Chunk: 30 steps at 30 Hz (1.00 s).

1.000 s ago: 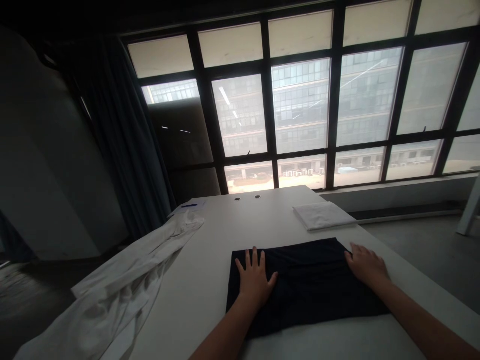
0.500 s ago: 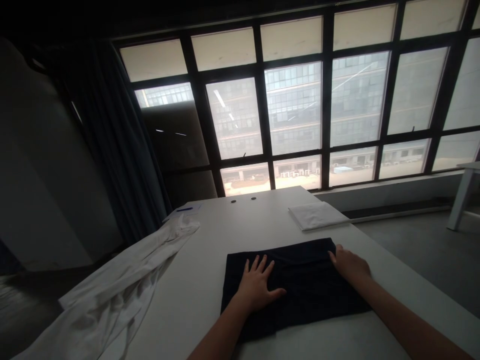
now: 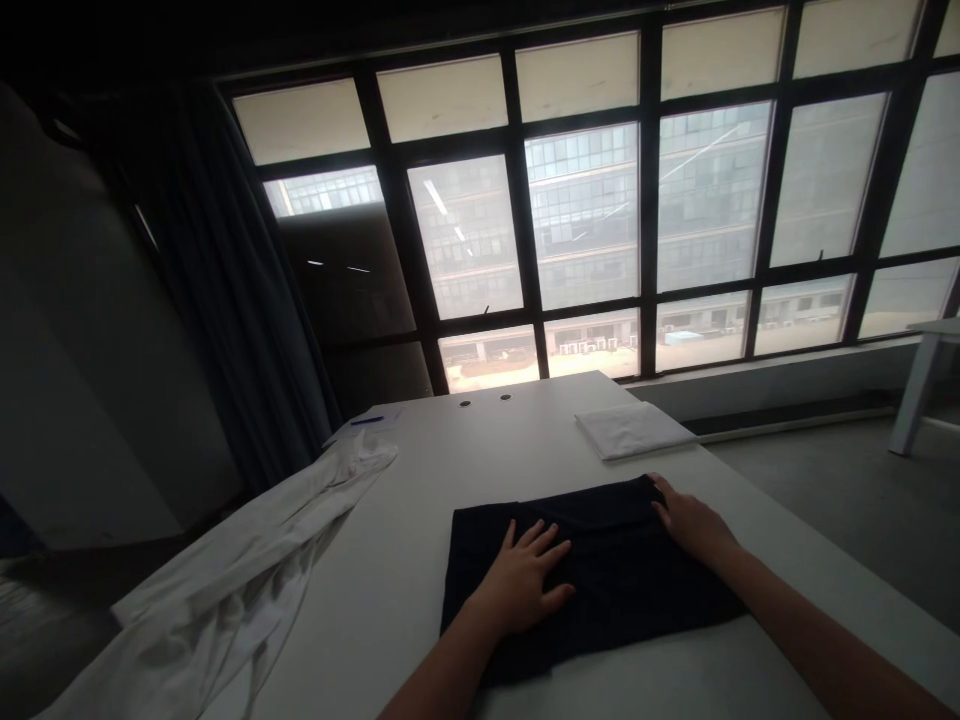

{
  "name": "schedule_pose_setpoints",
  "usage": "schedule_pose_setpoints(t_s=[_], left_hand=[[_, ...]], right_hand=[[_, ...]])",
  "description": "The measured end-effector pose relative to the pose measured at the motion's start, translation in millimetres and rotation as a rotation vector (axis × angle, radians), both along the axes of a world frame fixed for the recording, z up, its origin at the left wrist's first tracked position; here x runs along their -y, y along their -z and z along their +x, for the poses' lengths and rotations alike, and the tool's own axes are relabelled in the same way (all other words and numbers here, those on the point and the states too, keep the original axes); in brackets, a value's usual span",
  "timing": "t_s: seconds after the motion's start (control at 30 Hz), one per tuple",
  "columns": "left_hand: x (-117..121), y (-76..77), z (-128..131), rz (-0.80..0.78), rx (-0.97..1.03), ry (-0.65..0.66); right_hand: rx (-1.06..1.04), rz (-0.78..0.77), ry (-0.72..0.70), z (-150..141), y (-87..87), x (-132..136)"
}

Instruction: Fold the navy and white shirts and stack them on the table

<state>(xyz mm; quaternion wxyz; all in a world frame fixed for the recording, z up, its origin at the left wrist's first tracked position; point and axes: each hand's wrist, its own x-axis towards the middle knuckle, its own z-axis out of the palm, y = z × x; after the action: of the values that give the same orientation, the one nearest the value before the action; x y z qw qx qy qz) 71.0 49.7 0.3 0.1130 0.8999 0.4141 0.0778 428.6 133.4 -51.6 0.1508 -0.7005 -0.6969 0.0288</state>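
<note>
A dark navy folded cloth (image 3: 615, 560), perhaps a garment, lies flat in front of me on the white table (image 3: 405, 600). Across its left half my left hand (image 3: 521, 585) rests palm down, fingers spread. At the cloth's far right corner is my right hand (image 3: 690, 520), its fingers curled over the edge and gripping the fabric. The tips of the right fingers are partly hidden by the cloth and the hand itself.
A crumpled white garment (image 3: 255, 570) drapes along the table's left edge. Beyond the dark cloth, a folded white cloth (image 3: 634, 430) sits near the right edge. Paper with a blue pen (image 3: 367, 420) lies at the far left. Two round cable holes (image 3: 465, 404) mark the far end.
My left hand has slid slightly to the right over the dark cloth. My right hand has drawn the far right corner a little inward to the left.
</note>
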Motion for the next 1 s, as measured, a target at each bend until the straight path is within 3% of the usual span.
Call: schedule_pose_setpoints(t_s=[0.13,0.33,0.47,0.63,0.73,0.83,1.0], left_hand=[[-2,2.4,1,-0.052,-0.014,-0.021],[0,5.9,4,-0.111,-0.038,-0.016],[2,8.0,7,-0.129,-0.032,-0.045],[-1,0.0,13,-0.021,0.026,-0.104],[-9,-0.8,17,0.005,0.040,-0.090],[-16,6.4,19,-0.064,0.013,-0.067],[-21,16.3,21,-0.119,-0.015,-0.060]], right_hand=[[-0.212,0.069,-0.108,10,-9.6,-7],[-0.359,0.077,-0.035,15,-32.7,-13],[-0.460,0.072,-0.051,12,-59.6,-6],[-0.793,-0.049,-0.063,0,-101.7,15],[-0.939,-0.075,-0.127,-8,-115.7,26],[-0.973,-0.043,-0.103,-15,-122.3,29],[-0.913,0.138,-0.079,-42,-140.3,26]])
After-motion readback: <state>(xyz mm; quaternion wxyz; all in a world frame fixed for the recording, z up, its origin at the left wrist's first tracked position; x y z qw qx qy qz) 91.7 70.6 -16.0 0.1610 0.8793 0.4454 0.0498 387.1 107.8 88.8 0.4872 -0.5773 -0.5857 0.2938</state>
